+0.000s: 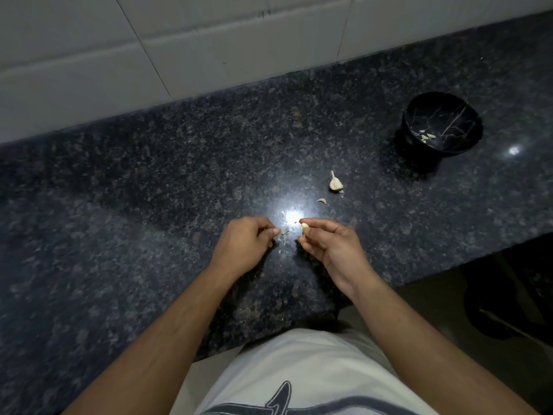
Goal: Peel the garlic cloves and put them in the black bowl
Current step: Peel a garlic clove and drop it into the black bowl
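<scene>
My right hand (332, 247) pinches a pale garlic clove (304, 226) between thumb and fingertips above the dark granite counter. A short gap to its left, my left hand (247, 242) has its fingers curled and pinches a thin scrap of peel (283, 233). A partial garlic bulb (335, 183) lies beyond the hands, with a loose bit of skin (321, 201) beside it. The black bowl (410, 127) stands at the far right and holds several peeled cloves (426, 136).
Small flakes of peel (282, 240) lie on the counter (149, 190) under the hands, near a bright light reflection. A tiled wall (179, 40) runs along the back. The counter's front edge cuts in at the right, with dark floor and objects below.
</scene>
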